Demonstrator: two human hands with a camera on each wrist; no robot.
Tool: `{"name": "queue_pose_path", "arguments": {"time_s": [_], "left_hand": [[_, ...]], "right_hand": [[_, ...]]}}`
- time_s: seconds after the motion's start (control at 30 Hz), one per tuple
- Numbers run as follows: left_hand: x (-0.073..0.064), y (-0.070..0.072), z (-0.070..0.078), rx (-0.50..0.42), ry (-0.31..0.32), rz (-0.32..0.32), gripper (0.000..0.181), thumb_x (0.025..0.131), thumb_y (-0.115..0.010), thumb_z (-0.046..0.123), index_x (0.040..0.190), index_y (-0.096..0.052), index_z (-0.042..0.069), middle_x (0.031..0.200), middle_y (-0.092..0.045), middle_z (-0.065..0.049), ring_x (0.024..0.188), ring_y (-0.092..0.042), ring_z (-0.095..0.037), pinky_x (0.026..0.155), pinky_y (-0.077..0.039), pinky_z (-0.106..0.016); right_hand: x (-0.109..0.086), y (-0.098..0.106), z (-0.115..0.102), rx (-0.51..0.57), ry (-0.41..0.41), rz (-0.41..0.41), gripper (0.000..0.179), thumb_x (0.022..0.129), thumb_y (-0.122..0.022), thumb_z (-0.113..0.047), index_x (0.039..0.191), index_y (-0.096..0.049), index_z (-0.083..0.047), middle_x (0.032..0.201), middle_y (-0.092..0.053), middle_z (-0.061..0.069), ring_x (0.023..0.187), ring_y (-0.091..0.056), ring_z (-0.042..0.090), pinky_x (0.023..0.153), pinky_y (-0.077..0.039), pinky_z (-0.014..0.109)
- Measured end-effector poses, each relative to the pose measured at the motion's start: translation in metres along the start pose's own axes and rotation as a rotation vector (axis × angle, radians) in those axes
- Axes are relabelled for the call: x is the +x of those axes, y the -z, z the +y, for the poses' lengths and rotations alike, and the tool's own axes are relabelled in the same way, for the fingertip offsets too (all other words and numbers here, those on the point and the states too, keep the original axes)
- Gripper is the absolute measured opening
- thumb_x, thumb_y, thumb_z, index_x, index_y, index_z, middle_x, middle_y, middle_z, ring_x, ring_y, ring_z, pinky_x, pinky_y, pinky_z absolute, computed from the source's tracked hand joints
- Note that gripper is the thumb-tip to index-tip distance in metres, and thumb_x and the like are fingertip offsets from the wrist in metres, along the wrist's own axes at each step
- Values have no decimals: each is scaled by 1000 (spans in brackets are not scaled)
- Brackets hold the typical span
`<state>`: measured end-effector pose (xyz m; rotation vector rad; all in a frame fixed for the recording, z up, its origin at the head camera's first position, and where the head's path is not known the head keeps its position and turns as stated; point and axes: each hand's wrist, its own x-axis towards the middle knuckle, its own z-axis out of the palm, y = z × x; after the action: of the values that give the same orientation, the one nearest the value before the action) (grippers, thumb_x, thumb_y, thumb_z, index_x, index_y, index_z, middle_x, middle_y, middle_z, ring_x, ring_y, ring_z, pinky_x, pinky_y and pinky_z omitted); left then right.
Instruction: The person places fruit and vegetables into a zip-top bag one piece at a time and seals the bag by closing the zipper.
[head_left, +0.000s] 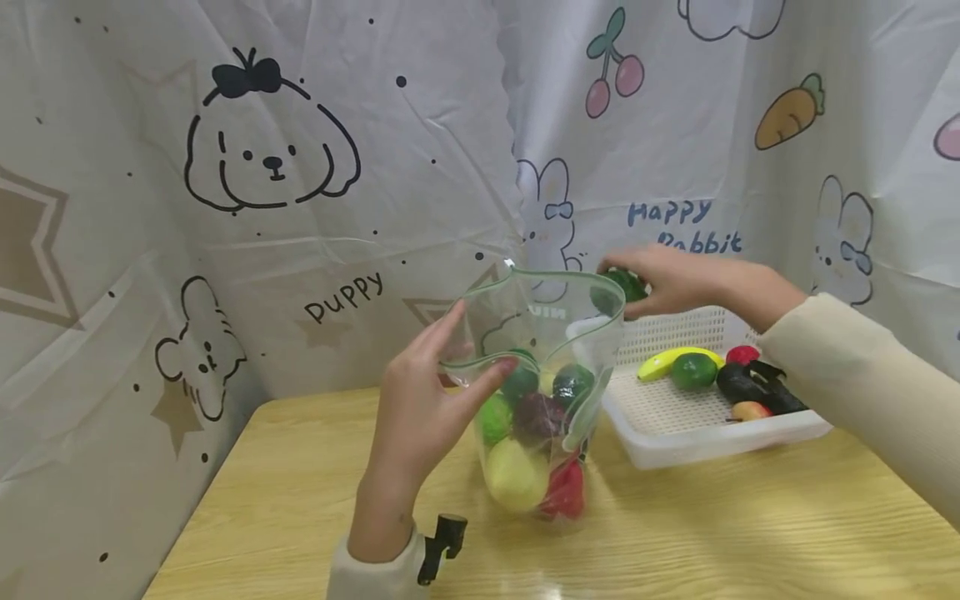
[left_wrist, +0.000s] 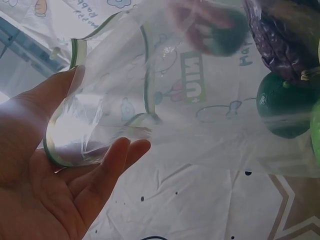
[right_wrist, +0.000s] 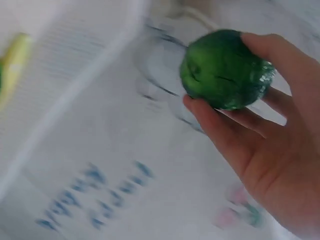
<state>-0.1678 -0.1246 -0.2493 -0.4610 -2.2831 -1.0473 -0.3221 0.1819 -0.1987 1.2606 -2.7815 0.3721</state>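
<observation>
A clear zip bag (head_left: pixel 577 333) with a green-edged mouth stands upright on the table. My left hand (head_left: pixel 423 392) holds its rim at the left, thumb on the near edge and fingers on the far side. Inside are a yellow fruit (head_left: pixel 517 475), a dark purple one (head_left: pixel 538 418), a red one (head_left: pixel 566 490) and several green ones. My right hand (head_left: pixel 690 279) grips a round green fruit (right_wrist: pixel 225 70) between thumb and fingers. In the head view this fruit is just beside the bag's right rim, overlapped by it.
A white plastic basket (head_left: pixel 663 450) stands right of the bag. In it lie a banana (head_left: pixel 656 364), a green fruit (head_left: pixel 693 371), a red one (head_left: pixel 742 355), dark eggplant-like pieces (head_left: pixel 742 383) and a small reddish-yellow fruit (head_left: pixel 750 411). A printed curtain (head_left: pixel 420 192) hangs behind the wooden table (head_left: pixel 285 500).
</observation>
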Motion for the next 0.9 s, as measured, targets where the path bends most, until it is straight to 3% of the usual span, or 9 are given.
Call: {"name": "queue_pose_path", "arguments": {"time_s": [0.17, 0.3, 0.43, 0.67, 0.9], "left_hand": [[2, -2, 1, -6, -5, -6, 83, 85, -83, 40, 152, -46, 6, 150, -52, -12, 78, -71, -19, 68, -60, -24], [3, -2, 0, -8, -1, -13, 84, 85, -82, 39, 153, -44, 7, 152, -50, -12, 75, -71, -18, 66, -59, -22], [3, -1, -2, -2, 7, -12, 84, 85, -83, 39, 153, -44, 8, 152, -51, -11, 69, -70, -15, 67, -60, -22], [-1, -3, -4, 10, 24, -11, 83, 86, -82, 41, 153, -45, 10, 150, -52, -11, 69, -67, -12, 67, -60, -26], [-2, -4, -3, 13, 17, -2, 83, 86, -82, 42, 153, -46, 10, 150, -53, -11, 74, -70, -15, 68, -60, -26]], "right_hand": [[-19, 55, -41, -96, 32, 212, 52, 92, -76, -15, 138, -53, -7, 117, -64, 12, 96, -66, 24, 77, -62, 38], [-27, 81, -71, -109, 113, 289, 57, 93, -77, -18, 142, -50, -10, 119, -65, 11, 97, -68, 24, 75, -62, 36], [-24, 89, -95, -117, 169, 254, 55, 93, -77, -20, 141, -51, -13, 118, -66, 5, 98, -68, 20, 78, -62, 36], [-14, 75, -112, -161, 236, 156, 53, 93, -76, -22, 140, -53, -13, 120, -65, -2, 98, -63, 14, 79, -60, 32], [-11, 63, -120, -206, 195, 115, 53, 94, -74, -32, 140, -53, -16, 124, -64, -5, 94, -62, 12, 77, -56, 32]]}}
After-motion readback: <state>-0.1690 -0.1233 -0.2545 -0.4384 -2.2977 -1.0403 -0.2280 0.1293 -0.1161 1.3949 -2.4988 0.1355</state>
